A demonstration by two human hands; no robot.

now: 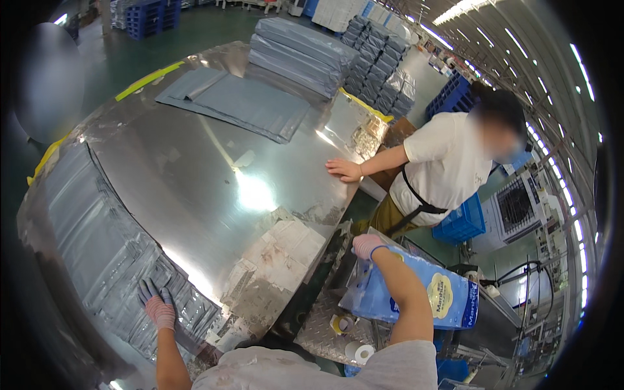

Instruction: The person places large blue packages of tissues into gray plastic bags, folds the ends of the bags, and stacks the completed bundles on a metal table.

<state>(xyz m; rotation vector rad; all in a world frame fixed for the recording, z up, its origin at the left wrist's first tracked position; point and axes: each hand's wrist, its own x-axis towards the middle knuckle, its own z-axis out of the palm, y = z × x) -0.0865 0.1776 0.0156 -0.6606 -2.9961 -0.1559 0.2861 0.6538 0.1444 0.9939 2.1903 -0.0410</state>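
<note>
My left hand (157, 305), in a striped glove with grey fingertips, rests with its fingers stretched out on a long layer of grey plastic bags (97, 214) along the table's left side. Out to the right, my right hand (368, 246), in a similar glove, is closed at the upper left corner of a blue printed plastic package (416, 286). Its fingertips are partly hidden there. The package lies tilted on equipment beside the table, its near-left end clear plastic. A flat pile of grey bags (237, 104) lies towards the far side of the shiny metal table (175, 162).
A co-worker (442, 169) in a white shirt stands at the right, one hand (344, 170) on the table edge. Thick grey bundles (299, 55) stand at the far edge. Tape rolls (359, 352) sit by the blue package. A blue crate (460, 220) is behind the co-worker.
</note>
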